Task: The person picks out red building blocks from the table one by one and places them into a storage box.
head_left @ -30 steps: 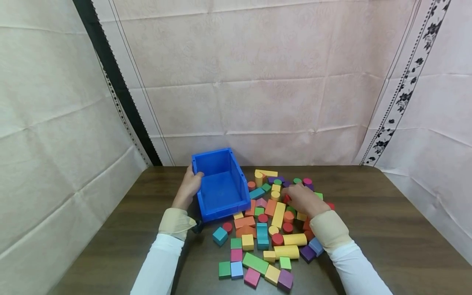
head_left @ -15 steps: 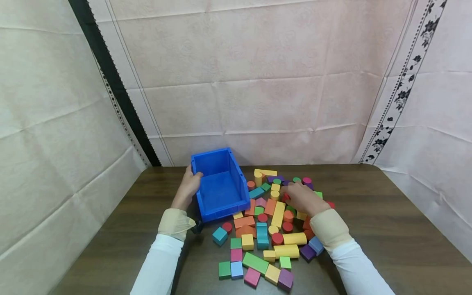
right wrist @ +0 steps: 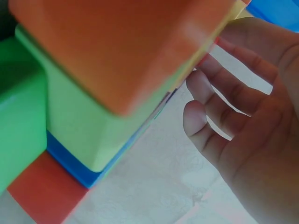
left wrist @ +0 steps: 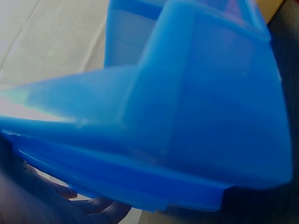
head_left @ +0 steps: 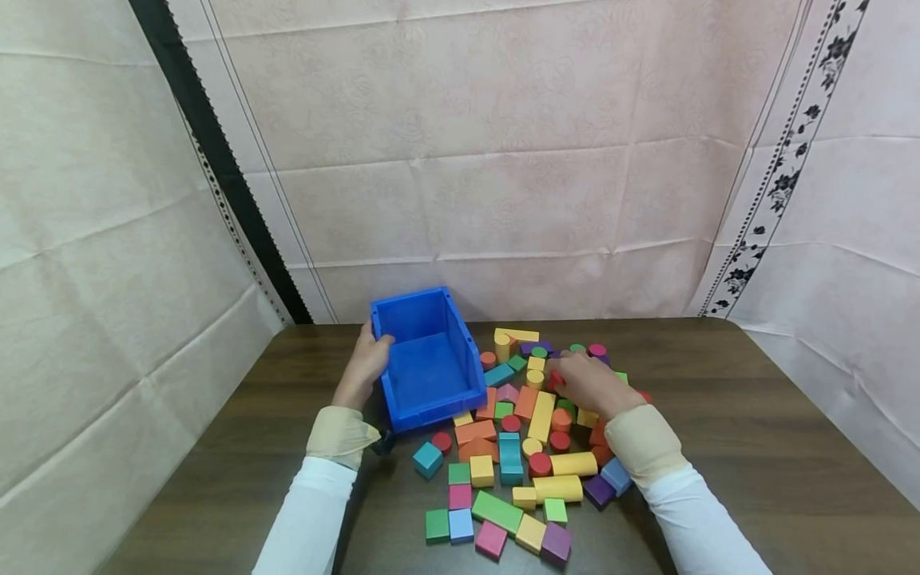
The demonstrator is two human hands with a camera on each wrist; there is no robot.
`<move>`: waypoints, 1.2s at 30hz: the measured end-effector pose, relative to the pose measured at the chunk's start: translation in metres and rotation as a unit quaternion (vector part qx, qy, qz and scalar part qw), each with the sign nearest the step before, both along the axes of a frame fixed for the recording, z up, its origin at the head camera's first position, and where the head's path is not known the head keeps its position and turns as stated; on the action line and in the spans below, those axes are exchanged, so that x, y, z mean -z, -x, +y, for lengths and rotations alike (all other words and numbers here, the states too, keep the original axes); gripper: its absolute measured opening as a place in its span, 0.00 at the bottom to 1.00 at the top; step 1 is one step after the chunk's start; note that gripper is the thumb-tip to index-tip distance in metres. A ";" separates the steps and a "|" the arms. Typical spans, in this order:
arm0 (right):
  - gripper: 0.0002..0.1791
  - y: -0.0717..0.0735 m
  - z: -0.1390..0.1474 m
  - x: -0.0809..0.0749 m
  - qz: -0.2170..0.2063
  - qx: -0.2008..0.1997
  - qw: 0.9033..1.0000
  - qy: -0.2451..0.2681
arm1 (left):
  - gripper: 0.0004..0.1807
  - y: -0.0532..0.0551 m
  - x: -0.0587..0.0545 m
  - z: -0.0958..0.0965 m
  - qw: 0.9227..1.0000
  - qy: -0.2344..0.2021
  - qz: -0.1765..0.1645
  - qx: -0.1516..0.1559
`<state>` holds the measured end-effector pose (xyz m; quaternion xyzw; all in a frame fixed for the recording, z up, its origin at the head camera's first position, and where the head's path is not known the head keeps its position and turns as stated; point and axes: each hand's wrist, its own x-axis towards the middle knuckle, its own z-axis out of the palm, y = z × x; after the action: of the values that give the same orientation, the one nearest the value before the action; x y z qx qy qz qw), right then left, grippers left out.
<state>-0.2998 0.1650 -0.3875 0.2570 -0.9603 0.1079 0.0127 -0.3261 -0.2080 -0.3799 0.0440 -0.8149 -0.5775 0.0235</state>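
My left hand [head_left: 366, 363] grips the left rim of a blue plastic bin [head_left: 431, 375], thumb over the wall. The bin tilts toward me, and its inside shows bare. In the left wrist view the bin wall [left wrist: 219, 107] fills most of the picture, with curled fingers [left wrist: 100, 205] beneath it. My right hand [head_left: 592, 383] reaches into the far right of a spread of coloured blocks and pinches a small red block [head_left: 556, 378], partly covered by the fingers. In the right wrist view, thumb and fingers [right wrist: 219, 84] bend beside the blocks; only a sliver of red shows at the fingertips.
Wooden blocks lie close together on the dark table [head_left: 237, 479], among them a yellow cylinder [head_left: 559, 489], a green bar [head_left: 497, 511], a teal cube [head_left: 428, 460] and a purple cube [head_left: 556, 545]. A pale cloth [head_left: 474, 200] hangs behind the table and at both sides.
The red block at my right fingertips has shifted slightly up and left with the hand. My left hand and the bin stay about where they were.
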 end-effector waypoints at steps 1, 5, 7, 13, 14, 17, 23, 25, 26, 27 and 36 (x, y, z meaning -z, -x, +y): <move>0.12 0.000 0.000 -0.001 0.000 -0.001 1.000 0.001 | 0.39 0.000 0.000 0.000 1.000 0.000 0.000 0.000; 0.11 -0.001 0.001 -0.002 0.005 -0.009 1.000 0.004 | 0.39 0.000 -0.001 0.000 1.000 0.002 -0.003 0.000; 0.11 -0.001 0.001 -0.002 0.006 -0.010 1.000 0.005 | 0.39 0.000 -0.001 0.000 1.000 0.001 -0.003 0.001; 0.12 0.000 -0.001 -0.004 -0.016 0.005 1.000 0.001 | 0.39 0.001 -0.002 -0.001 1.000 -0.001 -0.005 -0.001; 0.12 0.000 -0.001 -0.005 -0.020 0.007 1.000 0.001 | 0.39 0.001 -0.002 -0.001 1.000 0.000 -0.006 0.000; 0.12 0.000 -0.001 -0.004 -0.025 0.006 1.000 0.005 | 0.39 0.001 -0.002 0.000 1.000 -0.001 -0.005 -0.001; 0.12 0.000 0.001 -0.003 -0.021 0.003 1.000 0.012 | 0.39 0.003 -0.001 0.000 1.000 -0.002 -0.009 -0.001; 0.12 0.000 0.001 -0.003 -0.021 0.006 1.000 0.011 | 0.39 0.003 -0.001 0.000 1.000 -0.002 -0.008 -0.002; 0.12 0.000 0.001 -0.003 -0.021 0.007 1.000 0.011 | 0.39 0.004 -0.001 -0.001 1.000 -0.003 -0.007 -0.002; 0.12 0.000 0.001 -0.003 -0.021 0.008 1.000 0.011 | 0.39 0.004 -0.001 -0.001 1.000 -0.002 -0.007 -0.001; 0.12 -0.002 0.001 -0.002 -0.017 0.003 1.000 0.007 | 0.38 0.004 0.000 -0.002 1.000 -0.001 -0.008 -0.001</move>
<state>-0.2982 0.1662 -0.3854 0.2517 -0.9605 0.1189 -0.0015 -0.3303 -0.2097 -0.3800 0.0494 -0.8143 -0.5781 0.0175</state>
